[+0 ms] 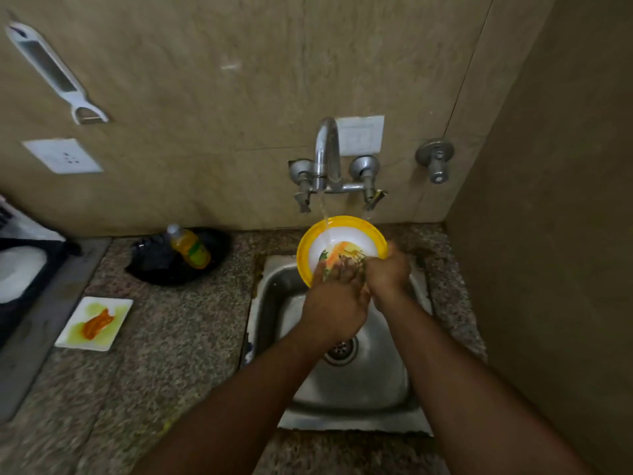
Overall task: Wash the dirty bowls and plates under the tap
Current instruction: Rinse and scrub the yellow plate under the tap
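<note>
A round bowl [337,231] with a yellow rim and white inside is tilted over the steel sink [356,382], under the running tap [327,152]. Water falls onto its upper left inside. Orange and green smears cover its lower inside. My right hand [388,272] grips the bowl's right rim. My left hand [334,303] lies against the bowl's lower inside, fingers spread over the smears. A square white plate [94,323] with orange and green smears sits on the counter to the left.
A black pan [178,258] with a bottle of yellow liquid [190,248] in it stands behind the plate on the granite counter [178,337]. A stove edge [30,303] is at far left. A peeler [51,70] hangs on the wall. A side wall [548,234] closes the right.
</note>
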Tool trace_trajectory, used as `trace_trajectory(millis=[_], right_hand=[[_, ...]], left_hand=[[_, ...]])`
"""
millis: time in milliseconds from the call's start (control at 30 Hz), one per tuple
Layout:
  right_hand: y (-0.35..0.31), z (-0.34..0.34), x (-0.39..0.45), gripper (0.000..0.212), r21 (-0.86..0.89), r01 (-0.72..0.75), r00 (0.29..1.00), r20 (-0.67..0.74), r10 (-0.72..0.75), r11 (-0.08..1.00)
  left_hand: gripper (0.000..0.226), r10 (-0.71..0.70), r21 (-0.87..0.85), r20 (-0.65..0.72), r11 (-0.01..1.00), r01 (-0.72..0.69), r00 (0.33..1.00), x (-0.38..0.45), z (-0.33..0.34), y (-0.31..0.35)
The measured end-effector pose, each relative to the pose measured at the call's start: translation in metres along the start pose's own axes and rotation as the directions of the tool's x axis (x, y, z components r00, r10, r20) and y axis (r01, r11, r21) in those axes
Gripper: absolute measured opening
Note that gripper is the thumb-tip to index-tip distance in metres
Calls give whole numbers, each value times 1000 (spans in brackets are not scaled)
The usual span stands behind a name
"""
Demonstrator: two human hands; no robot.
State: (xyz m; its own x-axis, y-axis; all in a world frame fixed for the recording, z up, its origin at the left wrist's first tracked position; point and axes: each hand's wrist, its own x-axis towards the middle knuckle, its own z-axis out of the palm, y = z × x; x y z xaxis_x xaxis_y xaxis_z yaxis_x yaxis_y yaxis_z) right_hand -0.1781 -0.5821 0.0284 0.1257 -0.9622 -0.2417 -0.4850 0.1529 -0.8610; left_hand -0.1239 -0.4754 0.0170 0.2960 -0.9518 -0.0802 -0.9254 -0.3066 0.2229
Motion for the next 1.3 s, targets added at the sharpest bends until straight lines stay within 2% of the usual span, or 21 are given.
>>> trace_trajectory(millis=[67, 167, 267, 367, 433, 500, 567, 600, 700, 800, 867, 933, 1033, 1100, 1200, 1300], right_hand=[[2, 7, -10, 37, 10, -34, 998, 57, 34, 999], [9, 18, -25, 34, -1, -46, 991, 129, 46, 999], [19, 27, -26, 35, 3, -82, 985, 155, 81, 997], [24, 31, -22, 28, -17, -104, 977, 186, 105, 994], [27, 38, -23, 25, -1, -113, 976, 189, 111, 994], [30, 46, -30, 29, 32, -139, 975, 177, 131, 990], [28, 49, -36, 35, 41, -163, 978, 141, 155, 986], [28, 49, -35, 34, 38, -157, 981, 122, 152, 987], [28, 43, -25, 27, 67, -142, 986, 94, 135, 988], [37, 36, -9, 34, 84, -137, 990, 55, 133, 987], [36, 32, -7, 34, 107, -112, 994, 32, 109, 988], [32, 30, -6, 36, 172, -91, 996, -2, 92, 981], [21, 26, -5, 42, 163, 43, 996, -86, -29, 986], [12, 20, -8, 35, 111, 166, 981, -120, -153, 980], [6, 11, -14, 33, 56, 335, 932, -165, -322, 941], [5, 9, -19, 39, 51, 402, 907, -160, -390, 914]], left_hand=[[90, 50, -5, 79, 999, -49, 996, -2, -1, -22], [113, -13, -18, 257, 1000, 18, 966, 5, -12, -55], [115, 27, -114, 390, 993, 19, 920, -1, -12, -57], [111, 114, -215, 406, 976, -26, 907, -25, 5, -47], [113, 108, -158, 363, 986, -53, 926, -23, 9, -57], [125, 45, 15, 336, 998, -53, 941, -12, 5, -69], [130, -15, 159, 394, 986, -52, 919, 2, -3, -75], [127, -19, 161, 405, 986, -50, 914, 6, -5, -71], [107, 36, 79, 359, 995, -69, 933, 6, 1, -55], [83, 179, -151, 301, 979, -139, 936, -4, 12, -53], [72, 210, -243, 198, 957, -160, 957, -11, 9, -56], [62, 217, -225, 49, 953, -201, 975, -12, 2, -62], [51, 162, -39, -125, 985, -168, 979, -9, 3, -75], [50, 151, 25, -243, 988, -150, 958, -9, 15, -84], [61, 74, -155, -337, 979, -133, 938, -5, 34, -80], [75, -113, -473, -359, 878, -77, 926, 2, 35, -68]])
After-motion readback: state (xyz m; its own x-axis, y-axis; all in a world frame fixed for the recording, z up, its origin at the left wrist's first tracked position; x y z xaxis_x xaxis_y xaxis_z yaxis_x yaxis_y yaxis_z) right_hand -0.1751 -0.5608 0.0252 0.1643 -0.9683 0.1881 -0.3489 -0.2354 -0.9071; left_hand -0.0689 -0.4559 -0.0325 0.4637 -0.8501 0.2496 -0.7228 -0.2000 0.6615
